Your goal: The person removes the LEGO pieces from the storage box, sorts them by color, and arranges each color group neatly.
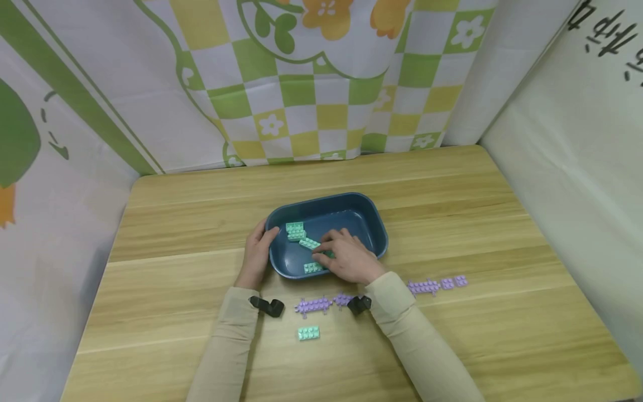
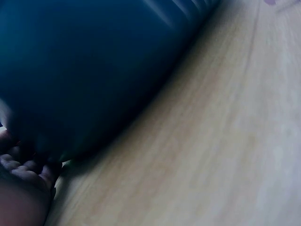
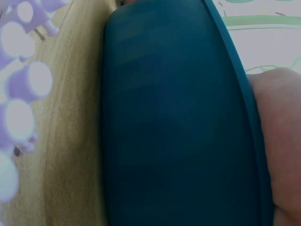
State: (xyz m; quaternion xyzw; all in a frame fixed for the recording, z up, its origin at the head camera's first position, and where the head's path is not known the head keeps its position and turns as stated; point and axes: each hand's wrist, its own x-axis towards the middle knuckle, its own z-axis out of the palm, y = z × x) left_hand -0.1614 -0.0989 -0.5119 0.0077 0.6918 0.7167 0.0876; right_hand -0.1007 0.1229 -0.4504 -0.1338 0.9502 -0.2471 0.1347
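Grip of the left hand [image 1: 255, 254] is closed around the left end of a dark blue tray [image 1: 321, 206], its thumb over the rim and the rest of the hand outside the wall. The right hand [image 1: 349, 258] reaches over the near wall with bent fingers, the tips by a tilted mint brick [image 1: 309, 243] in the middle of the tray; whether this grip is narrowed on a brick or just touching cannot be told, and the right wrist view shows mostly the tray's outer wall. Left of that brick lie 2 more mint bricks [image 1: 295, 231], close together, and another mint brick [image 1: 312, 268] sits by the near wall, partly covered by the right hand. On the wooden counter [image 1: 201, 312], just nearer than the tray, a row of purple pieces [image 1: 313, 305] runs from left to right, passing under the right sleeve [image 1: 427, 340], with 2 small square ones at its right end. Nearer than the row's left end lies 1 mint block [image 1: 308, 333]. Beyond the counter's far edge hangs a checked cloth [image 1: 321, 89] in green, yellow and white.
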